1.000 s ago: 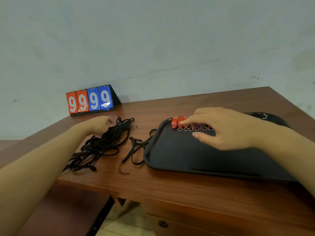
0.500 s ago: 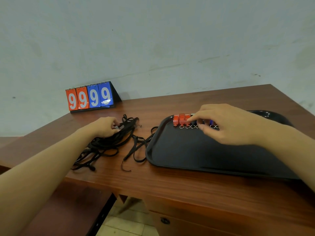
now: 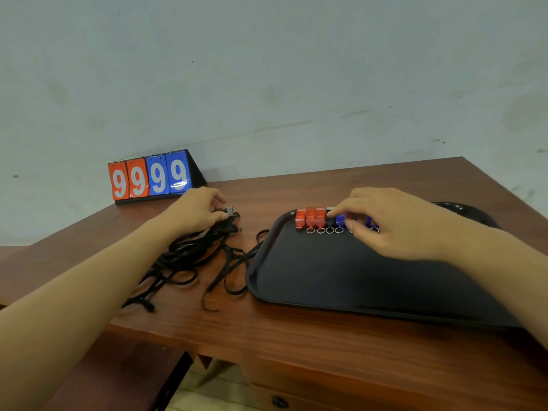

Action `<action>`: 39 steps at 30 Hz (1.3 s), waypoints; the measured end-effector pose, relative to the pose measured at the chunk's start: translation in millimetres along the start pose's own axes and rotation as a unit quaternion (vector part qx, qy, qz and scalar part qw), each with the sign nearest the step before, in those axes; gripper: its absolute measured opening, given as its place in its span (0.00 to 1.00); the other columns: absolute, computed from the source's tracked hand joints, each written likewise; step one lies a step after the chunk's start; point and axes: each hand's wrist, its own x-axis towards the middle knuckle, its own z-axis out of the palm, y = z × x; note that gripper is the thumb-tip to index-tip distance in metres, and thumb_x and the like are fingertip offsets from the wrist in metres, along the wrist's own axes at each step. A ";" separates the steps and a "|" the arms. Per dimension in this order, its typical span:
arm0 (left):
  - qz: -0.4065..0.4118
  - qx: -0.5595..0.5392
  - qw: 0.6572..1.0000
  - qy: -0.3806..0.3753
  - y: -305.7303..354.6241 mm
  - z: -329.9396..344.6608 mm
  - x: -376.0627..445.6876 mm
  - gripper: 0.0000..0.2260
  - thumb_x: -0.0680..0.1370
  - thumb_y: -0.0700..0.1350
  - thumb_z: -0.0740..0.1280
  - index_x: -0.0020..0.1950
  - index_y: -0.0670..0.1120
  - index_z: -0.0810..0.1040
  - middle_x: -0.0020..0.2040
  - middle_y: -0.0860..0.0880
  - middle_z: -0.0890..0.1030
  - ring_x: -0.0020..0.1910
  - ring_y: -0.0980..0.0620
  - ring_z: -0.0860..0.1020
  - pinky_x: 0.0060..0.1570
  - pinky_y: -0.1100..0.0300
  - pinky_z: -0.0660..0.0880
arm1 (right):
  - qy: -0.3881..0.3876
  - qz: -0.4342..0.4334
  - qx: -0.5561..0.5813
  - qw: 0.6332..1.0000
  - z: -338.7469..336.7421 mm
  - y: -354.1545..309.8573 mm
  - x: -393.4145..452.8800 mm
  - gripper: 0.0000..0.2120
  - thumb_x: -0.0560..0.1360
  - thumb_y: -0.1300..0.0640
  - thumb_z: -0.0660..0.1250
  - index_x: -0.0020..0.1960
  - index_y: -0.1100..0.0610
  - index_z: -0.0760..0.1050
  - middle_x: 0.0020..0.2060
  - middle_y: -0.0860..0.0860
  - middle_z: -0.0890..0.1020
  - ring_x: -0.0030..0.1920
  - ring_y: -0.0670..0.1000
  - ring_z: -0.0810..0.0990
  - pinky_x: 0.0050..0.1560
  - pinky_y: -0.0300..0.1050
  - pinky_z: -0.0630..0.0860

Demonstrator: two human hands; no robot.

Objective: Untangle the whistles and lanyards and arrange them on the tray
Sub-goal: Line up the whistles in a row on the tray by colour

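The small red and blue plastic whistles point(image 3: 326, 221) stand side by side in a neat row along the far edge of the black plastic tray point(image 3: 341, 280), so they stay tidy and easy to count. Each whistle's long side runs from the far rim toward the person, with its little metal ring at the near end. The right hand point(image 3: 394, 223) pinches a whistle in the row, likely to line it up. The left hand point(image 3: 198, 209) pinches a small grey piece at the top of the tangled black lanyards point(image 3: 189, 256), which lie on the brown wooden desk point(image 3: 296, 336) just left of the tray, likely to pull one free
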 end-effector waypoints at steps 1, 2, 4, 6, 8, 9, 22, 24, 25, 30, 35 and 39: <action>0.004 -0.017 1.000 0.012 8.3 2.1 1.2 0.19 0.77 0.50 0.72 0.67 0.47 0.77 0.61 0.49 0.83 0.57 0.52 0.81 0.60 0.57 0.76 | 0.000 0.003 -0.002 1.000 -0.1 0.7 -0.1 0.16 0.82 0.49 0.60 0.67 0.40 0.74 0.45 0.31 0.71 0.46 0.35 0.74 0.48 0.37 0.74; 0.012 -0.042 0.999 0.025 18.0 4.1 2.1 0.19 0.77 0.50 0.72 0.67 0.47 0.77 0.61 0.49 0.83 0.57 0.53 0.81 0.60 0.57 0.76 | 0.000 0.007 -0.005 1.000 -0.6 1.2 0.0 0.16 0.82 0.49 0.60 0.68 0.39 0.73 0.45 0.32 0.71 0.46 0.35 0.74 0.49 0.38 0.75; 0.042 -0.096 0.993 0.049 41.4 8.2 3.3 0.17 0.77 0.51 0.72 0.65 0.49 0.79 0.59 0.52 0.83 0.55 0.56 0.81 0.58 0.60 0.75 | -0.007 0.023 -0.007 1.000 -0.9 1.6 0.2 0.16 0.82 0.49 0.60 0.69 0.39 0.72 0.47 0.34 0.72 0.47 0.36 0.74 0.51 0.39 0.77; 0.081 -0.139 0.985 0.067 67.9 11.7 4.5 0.15 0.77 0.52 0.72 0.63 0.51 0.80 0.57 0.55 0.83 0.51 0.58 0.82 0.55 0.62 0.74 | -0.004 0.041 -0.015 0.999 0.5 1.8 -0.3 0.16 0.82 0.47 0.59 0.70 0.39 0.71 0.48 0.35 0.72 0.47 0.36 0.73 0.51 0.39 0.77; 0.116 -0.193 0.972 0.069 91.7 15.4 4.2 0.13 0.77 0.52 0.73 0.60 0.53 0.79 0.55 0.57 0.83 0.44 0.59 0.84 0.54 0.61 0.77 | 0.030 0.075 -0.038 0.996 0.4 3.1 -1.2 0.17 0.81 0.45 0.59 0.69 0.40 0.71 0.48 0.36 0.72 0.45 0.37 0.74 0.50 0.41 0.79; 0.130 -0.219 0.965 0.064 101.6 17.8 3.8 0.13 0.77 0.52 0.73 0.60 0.54 0.78 0.54 0.57 0.83 0.40 0.59 0.85 0.53 0.60 0.79 | 0.062 0.104 -0.049 0.991 -1.9 4.5 -1.8 0.17 0.81 0.44 0.59 0.69 0.41 0.71 0.48 0.36 0.73 0.46 0.38 0.74 0.50 0.44 0.80; 0.294 -0.333 0.895 -0.023 134.6 33.9 8.6 0.20 0.77 0.48 0.74 0.67 0.53 0.76 0.58 0.56 0.81 0.45 0.57 0.84 0.54 0.63 0.80 | 0.071 0.226 -0.002 0.971 3.0 13.1 5.5 0.14 0.80 0.42 0.62 0.63 0.44 0.75 0.41 0.34 0.75 0.43 0.36 0.77 0.51 0.41 0.80; 0.303 -0.354 0.885 -0.011 132.5 38.0 9.3 0.20 0.76 0.48 0.75 0.67 0.53 0.77 0.57 0.56 0.81 0.42 0.56 0.84 0.52 0.61 0.80 | 0.067 0.229 0.039 0.970 6.0 12.5 6.7 0.13 0.79 0.41 0.64 0.61 0.42 0.76 0.43 0.34 0.78 0.45 0.36 0.78 0.50 0.36 0.78; 0.308 -0.362 0.880 -0.010 132.4 40.9 10.0 0.20 0.76 0.47 0.75 0.66 0.53 0.77 0.56 0.55 0.82 0.42 0.55 0.84 0.52 0.60 0.80 | 0.066 0.234 0.068 0.968 7.0 11.2 6.6 0.11 0.77 0.41 0.65 0.59 0.41 0.77 0.44 0.35 0.80 0.46 0.37 0.80 0.50 0.36 0.78; 0.339 -0.384 0.858 -0.047 131.8 55.5 12.4 0.22 0.75 0.42 0.76 0.67 0.51 0.76 0.56 0.51 0.81 0.42 0.48 0.86 0.52 0.56 0.82 | 0.069 0.253 0.187 0.947 10.8 10.2 8.4 0.05 0.76 0.43 0.70 0.50 0.41 0.82 0.42 0.39 0.86 0.44 0.38 0.84 0.47 0.39 0.80; 0.360 -0.374 0.853 -0.057 132.8 57.4 12.4 0.21 0.76 0.41 0.75 0.67 0.52 0.75 0.57 0.51 0.81 0.42 0.49 0.86 0.48 0.57 0.81 | 0.077 0.262 0.252 0.928 8.2 2.7 7.1 0.05 0.75 0.46 0.72 0.47 0.46 0.84 0.41 0.46 0.87 0.43 0.49 0.85 0.43 0.43 0.81; 0.362 -0.365 0.857 -0.027 133.8 57.5 14.3 0.19 0.76 0.43 0.75 0.65 0.50 0.76 0.52 0.47 0.83 0.42 0.56 0.85 0.51 0.55 0.82 | 0.112 0.288 0.267 0.913 4.4 2.1 8.8 0.06 0.78 0.48 0.69 0.50 0.49 0.82 0.43 0.47 0.87 0.44 0.48 0.87 0.42 0.41 0.83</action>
